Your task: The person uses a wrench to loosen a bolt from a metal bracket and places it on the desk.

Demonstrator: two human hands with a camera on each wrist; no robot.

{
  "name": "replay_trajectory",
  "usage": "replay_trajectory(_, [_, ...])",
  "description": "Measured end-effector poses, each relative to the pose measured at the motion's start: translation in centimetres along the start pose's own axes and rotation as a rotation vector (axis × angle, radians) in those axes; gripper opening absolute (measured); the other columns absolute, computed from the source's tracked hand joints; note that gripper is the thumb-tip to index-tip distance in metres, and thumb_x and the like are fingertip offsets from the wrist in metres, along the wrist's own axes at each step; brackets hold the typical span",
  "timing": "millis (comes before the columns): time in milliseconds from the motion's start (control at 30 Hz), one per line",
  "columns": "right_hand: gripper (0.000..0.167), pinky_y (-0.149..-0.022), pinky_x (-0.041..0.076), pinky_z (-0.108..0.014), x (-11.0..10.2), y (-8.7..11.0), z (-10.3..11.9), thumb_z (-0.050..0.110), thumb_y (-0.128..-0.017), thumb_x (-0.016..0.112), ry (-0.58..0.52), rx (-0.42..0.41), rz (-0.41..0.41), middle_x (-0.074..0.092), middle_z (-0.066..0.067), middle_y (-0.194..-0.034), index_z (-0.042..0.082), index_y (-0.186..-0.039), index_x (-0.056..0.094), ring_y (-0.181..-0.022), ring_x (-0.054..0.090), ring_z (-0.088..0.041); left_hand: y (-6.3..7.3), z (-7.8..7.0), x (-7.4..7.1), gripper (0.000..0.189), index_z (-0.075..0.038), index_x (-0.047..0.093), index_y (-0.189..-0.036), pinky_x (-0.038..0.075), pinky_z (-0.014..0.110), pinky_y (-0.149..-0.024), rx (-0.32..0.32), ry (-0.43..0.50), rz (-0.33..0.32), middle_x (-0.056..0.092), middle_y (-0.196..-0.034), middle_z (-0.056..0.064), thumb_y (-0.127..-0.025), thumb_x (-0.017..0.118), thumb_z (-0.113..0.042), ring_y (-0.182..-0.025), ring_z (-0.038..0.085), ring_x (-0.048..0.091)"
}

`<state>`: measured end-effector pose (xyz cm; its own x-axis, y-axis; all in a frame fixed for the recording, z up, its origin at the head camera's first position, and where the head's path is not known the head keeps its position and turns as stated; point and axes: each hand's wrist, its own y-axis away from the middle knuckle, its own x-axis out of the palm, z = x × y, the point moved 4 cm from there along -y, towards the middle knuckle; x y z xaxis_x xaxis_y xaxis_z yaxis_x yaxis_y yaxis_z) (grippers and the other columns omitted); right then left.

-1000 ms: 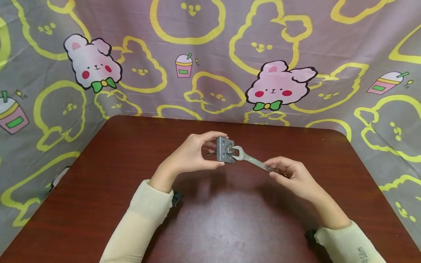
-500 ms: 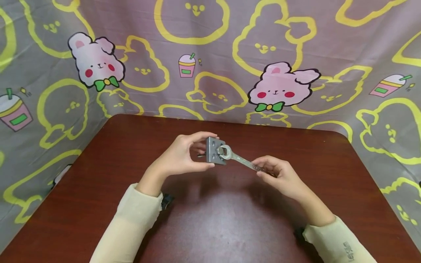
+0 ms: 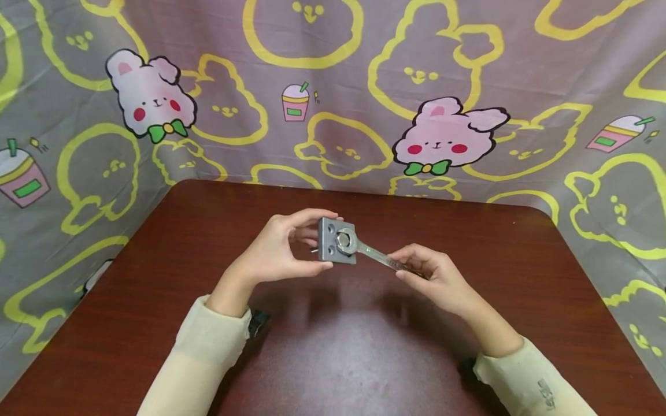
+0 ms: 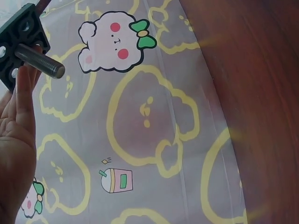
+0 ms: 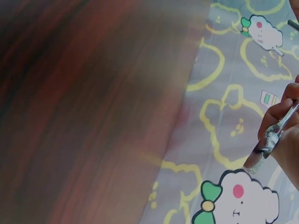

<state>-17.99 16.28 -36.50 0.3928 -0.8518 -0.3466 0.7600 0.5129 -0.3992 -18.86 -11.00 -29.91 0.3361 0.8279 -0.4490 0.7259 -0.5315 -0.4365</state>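
Note:
A small grey square plate [image 3: 324, 244] with holes is held upright above the table by my left hand [image 3: 267, 248], thumb below and fingers above at its edges. On the plate's front face, the wrench [image 3: 378, 256] has its open end around a bolt head [image 3: 344, 240]. My right hand [image 3: 442, 283] grips the wrench's handle between thumb and fingers. In the left wrist view the bolt's threaded shank [image 4: 42, 61] sticks out of the plate's dark back. The right wrist view shows the handle end of the wrench crossing my fingers.
Both hands are over a dark red-brown table [image 3: 218, 214] with rounded far corners. A cartoon-printed cloth [image 3: 343, 104] hangs behind the table and along its sides. Dark wrist gear [image 3: 257, 323] shows beside the left sleeve.
Both hands have shifted left with the plate and wrench. The plate's front has turned more toward the head camera. The wrench's end has moved from the bolt head's side to around it.

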Motion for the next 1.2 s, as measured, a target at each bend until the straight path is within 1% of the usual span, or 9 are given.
replay_trajectory(133, [0.028,-0.066,0.051,-0.019,0.0,0.0,0.0,-0.015,-0.087,0.06,-0.018,-0.035,0.009,0.068,0.012,-0.103,-0.006,-0.112,0.064,-0.082,0.061,-0.003,-0.1,-0.3,0.3,0.069,-0.001,0.057,-0.132,0.062,0.032,-0.081,0.015,0.028,0.024,0.068,-0.126,0.014,-0.07,0.085,0.0,-0.096,0.019,0.073])
replay_trajectory(300, [0.03,-0.062,0.05,-0.021,-0.4,-0.1,-0.4,-0.016,-0.086,0.061,-0.007,-0.04,0.035,0.068,0.011,-0.1,-0.003,-0.112,0.067,-0.079,0.059,-0.005,-0.1,-0.5,0.7,0.068,-0.002,0.057,-0.132,0.062,0.032,-0.081,0.009,0.049,0.077,0.068,-0.123,0.014,-0.07,0.085,-0.001,-0.093,0.017,0.074])
replay_trajectory(433, [0.03,-0.06,0.051,-0.024,-1.2,-1.0,-0.7,-0.012,-0.086,0.063,0.005,-0.003,0.094,0.068,0.004,-0.097,0.001,-0.111,0.069,-0.075,0.058,-0.01,-0.2,-0.7,1.1,0.068,-0.004,0.058,-0.132,0.062,0.033,-0.082,0.021,0.06,0.129,0.069,-0.121,0.014,-0.07,0.084,-0.001,-0.092,0.017,0.074])
replay_trajectory(567, [0.03,-0.063,0.053,-0.025,-2.2,-2.2,-1.4,-0.011,-0.085,0.066,0.006,0.026,0.159,0.068,-0.003,-0.098,0.002,-0.112,0.07,-0.078,0.061,-0.014,-0.3,-0.8,1.7,0.067,-0.003,0.058,-0.132,0.062,0.032,-0.081,0.029,0.078,0.19,0.07,-0.116,0.014,-0.07,0.084,-0.002,-0.091,0.016,0.074])
replay_trajectory(700, [0.03,-0.068,0.055,-0.026,-2.8,-3.3,-1.8,-0.011,-0.084,0.067,0.0,0.037,0.213,0.069,-0.005,-0.097,0.002,-0.11,0.072,-0.084,0.063,-0.016,-0.2,-0.7,2.3,0.066,-0.001,0.058,-0.131,0.062,0.031,-0.082,0.003,0.093,0.249,0.072,-0.112,0.013,-0.07,0.084,-0.003,-0.09,0.015,0.074])
replay_trajectory(800, [0.029,-0.07,0.055,-0.029,-3.0,-4.0,-1.7,-0.01,-0.084,0.068,0.015,0.044,0.252,0.07,-0.005,-0.099,0.004,-0.109,0.073,-0.086,0.062,-0.017,-0.2,-0.6,2.5,0.065,-0.001,0.059,-0.129,0.062,0.032,-0.082,-0.019,0.106,0.27,0.073,-0.11,0.012,-0.069,0.084,-0.004,-0.09,0.014,0.074])
replay_trajectory(900, [0.028,-0.074,0.057,-0.032,-3.2,-4.8,-1.4,-0.008,-0.084,0.07,0.041,0.041,0.293,0.072,-0.005,-0.101,0.007,-0.108,0.074,-0.089,0.064,-0.018,-0.2,-0.6,2.7,0.064,-0.001,0.06,-0.129,0.062,0.032,-0.081,-0.028,0.12,0.291,0.073,-0.109,0.012,-0.069,0.084,-0.004,-0.09,0.013,0.074])
replay_trajectory(1033, [0.03,-0.079,0.059,-0.036,-3.5,-5.8,-1.0,-0.007,-0.083,0.071,0.06,0.019,0.343,0.072,-0.004,-0.1,0.01,-0.108,0.075,-0.09,0.065,-0.018,-0.2,-0.6,2.8,0.062,0.0,0.06,-0.128,0.062,0.034,-0.082,-0.035,0.152,0.34,0.073,-0.108,0.014,-0.071,0.083,-0.004,-0.09,0.015,0.074])
replay_trajectory(1200, [0.03,-0.076,0.056,-0.034,-3.9,-6.6,-0.2,-0.007,-0.083,0.072,0.08,-0.031,0.383,0.072,-0.004,-0.098,0.011,-0.107,0.076,-0.088,0.064,-0.018,-0.2,-0.4,3.0,0.059,0.001,0.059,-0.128,0.062,0.035,-0.082,-0.062,0.19,0.405,0.073,-0.108,0.015,-0.074,0.08,-0.005,-0.09,0.016,0.074])
